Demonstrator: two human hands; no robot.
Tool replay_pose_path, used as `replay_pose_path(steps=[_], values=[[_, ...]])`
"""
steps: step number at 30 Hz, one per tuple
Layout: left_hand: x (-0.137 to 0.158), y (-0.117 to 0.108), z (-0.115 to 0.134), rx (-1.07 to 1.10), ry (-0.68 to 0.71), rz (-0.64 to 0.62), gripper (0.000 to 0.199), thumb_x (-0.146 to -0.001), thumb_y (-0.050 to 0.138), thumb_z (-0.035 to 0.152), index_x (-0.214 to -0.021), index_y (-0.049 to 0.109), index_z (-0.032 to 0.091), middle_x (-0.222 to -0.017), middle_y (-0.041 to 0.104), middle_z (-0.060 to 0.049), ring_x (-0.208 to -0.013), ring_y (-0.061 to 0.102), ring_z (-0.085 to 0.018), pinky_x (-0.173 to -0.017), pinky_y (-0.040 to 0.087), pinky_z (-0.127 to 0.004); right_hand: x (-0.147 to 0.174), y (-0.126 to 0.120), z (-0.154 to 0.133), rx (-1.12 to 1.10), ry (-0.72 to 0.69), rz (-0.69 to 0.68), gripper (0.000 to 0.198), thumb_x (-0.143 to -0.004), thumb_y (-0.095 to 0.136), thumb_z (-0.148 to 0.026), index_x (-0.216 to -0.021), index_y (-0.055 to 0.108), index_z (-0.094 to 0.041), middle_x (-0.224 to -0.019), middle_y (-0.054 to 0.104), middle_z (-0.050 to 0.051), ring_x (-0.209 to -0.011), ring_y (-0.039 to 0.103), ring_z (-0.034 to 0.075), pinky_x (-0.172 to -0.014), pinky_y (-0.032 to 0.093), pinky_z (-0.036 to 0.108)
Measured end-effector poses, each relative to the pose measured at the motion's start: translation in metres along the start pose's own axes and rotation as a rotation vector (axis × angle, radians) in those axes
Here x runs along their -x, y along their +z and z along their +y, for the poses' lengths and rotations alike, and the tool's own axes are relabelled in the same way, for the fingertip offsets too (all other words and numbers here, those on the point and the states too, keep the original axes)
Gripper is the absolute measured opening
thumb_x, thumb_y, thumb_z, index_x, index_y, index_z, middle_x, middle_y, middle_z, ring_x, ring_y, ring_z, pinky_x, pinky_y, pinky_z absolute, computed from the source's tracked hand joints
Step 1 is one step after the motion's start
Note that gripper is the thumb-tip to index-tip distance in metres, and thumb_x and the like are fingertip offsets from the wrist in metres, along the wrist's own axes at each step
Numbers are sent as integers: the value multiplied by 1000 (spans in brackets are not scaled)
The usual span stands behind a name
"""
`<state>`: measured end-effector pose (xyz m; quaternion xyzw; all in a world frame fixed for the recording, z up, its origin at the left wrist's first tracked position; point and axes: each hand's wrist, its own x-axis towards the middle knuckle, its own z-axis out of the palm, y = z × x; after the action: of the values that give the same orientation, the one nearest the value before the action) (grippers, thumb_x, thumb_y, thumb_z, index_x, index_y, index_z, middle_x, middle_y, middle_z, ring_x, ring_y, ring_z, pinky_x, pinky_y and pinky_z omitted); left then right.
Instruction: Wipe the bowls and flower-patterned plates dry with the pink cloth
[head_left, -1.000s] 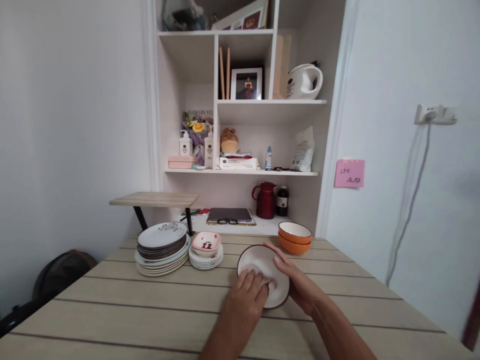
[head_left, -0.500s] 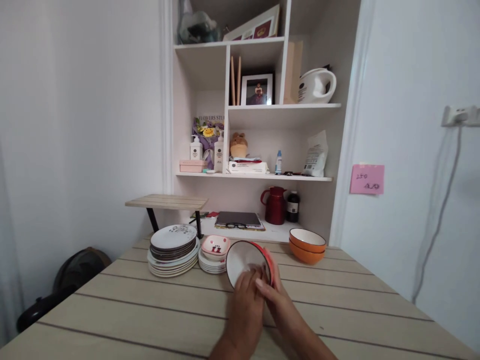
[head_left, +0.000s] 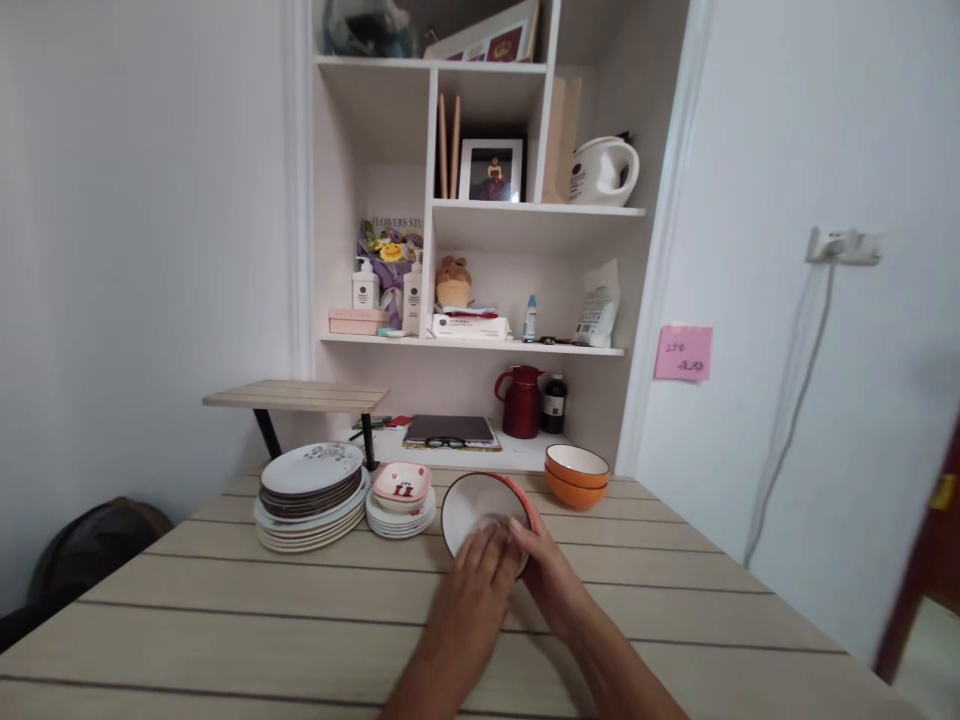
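Observation:
A bowl (head_left: 469, 505) with a white inside, a dark rim and a red outside is tilted toward me above the table. My right hand (head_left: 551, 570) grips its right side, with the thumb over the rim. Inside the bowl, the fingers of my left hand (head_left: 480, 570) lie stretched against the inner wall; anything under them is hidden. Two stacked orange bowls (head_left: 576, 488) stand to the right. On the left are a tall pile of plates (head_left: 311, 500) and small saucers (head_left: 401, 522) carrying square pink-rimmed bowls (head_left: 403, 485).
The wooden table (head_left: 360, 620) meets a white shelf unit (head_left: 472, 350) at the back. A small raised stand (head_left: 296, 397) rises behind the plates. On the low shelf are a red thermos jug (head_left: 521, 402), a dark bottle (head_left: 554, 404) and a laptop (head_left: 451, 430) with glasses.
The view has turned right, so the surroundings shift left. My left hand's fingers have straightened inside the bowl. My right hand still holds its side.

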<state>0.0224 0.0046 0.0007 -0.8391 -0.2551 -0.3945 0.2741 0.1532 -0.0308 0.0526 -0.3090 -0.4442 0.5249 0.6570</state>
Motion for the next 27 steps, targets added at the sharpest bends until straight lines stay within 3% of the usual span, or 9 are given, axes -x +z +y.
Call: replay_pose_path(steps=[6, 10, 14, 19, 23, 27], values=[[1, 3, 3, -119, 64, 105, 26, -98, 45, 21, -118, 62, 23, -119, 69, -6, -117, 61, -21, -111, 39, -48, 2, -24, -23, -36, 197, -56, 70, -78, 75, -42, -142, 48, -28, -126, 69, 8, -117, 61, 29, -104, 41, 45], [4, 1, 6, -162, 47, 132, 25, -98, 45, 19, -114, 64, 18, -121, 68, -10, -118, 61, -24, -105, 46, -44, 3, -27, -21, -43, 220, -89, 71, -75, 77, -42, -140, 51, -26, -123, 71, 9, -114, 63, 30, -103, 41, 46], [5, -2, 1, -160, -24, 134, 33, -98, 37, 12, -117, 64, 17, -122, 69, -9, -115, 63, -23, -98, 53, -41, 4, -8, -5, -158, 112, -103, 84, -72, 81, -39, -146, 42, -34, -126, 69, 7, -117, 62, 29, -107, 38, 47], [5, -5, -5, -138, -87, 169, 39, -99, 33, 11, -130, 56, 13, -122, 68, -10, -114, 63, -21, -93, 56, -39, 7, 26, 10, -211, -37, 16, 102, -67, 84, -31, -151, 27, -40, -142, 57, 5, -124, 57, 27, -109, 37, 46], [4, -7, -3, -50, -33, 130, 42, -100, 31, 14, -137, 50, 15, -123, 67, -9, -114, 62, -20, -94, 56, -39, 4, 33, 9, -118, -75, 116, 80, -72, 78, -37, -144, 44, -35, -143, 56, 4, -121, 57, 28, -104, 41, 42], [1, -3, 1, 30, 60, 3, 41, -100, 39, 18, -141, 47, 20, -129, 63, -8, -120, 57, -20, -101, 50, -38, -1, 13, -5, -20, -32, 137, 61, -70, 75, -38, -128, 61, -28, -129, 66, 4, -112, 60, 28, -97, 44, 38]])
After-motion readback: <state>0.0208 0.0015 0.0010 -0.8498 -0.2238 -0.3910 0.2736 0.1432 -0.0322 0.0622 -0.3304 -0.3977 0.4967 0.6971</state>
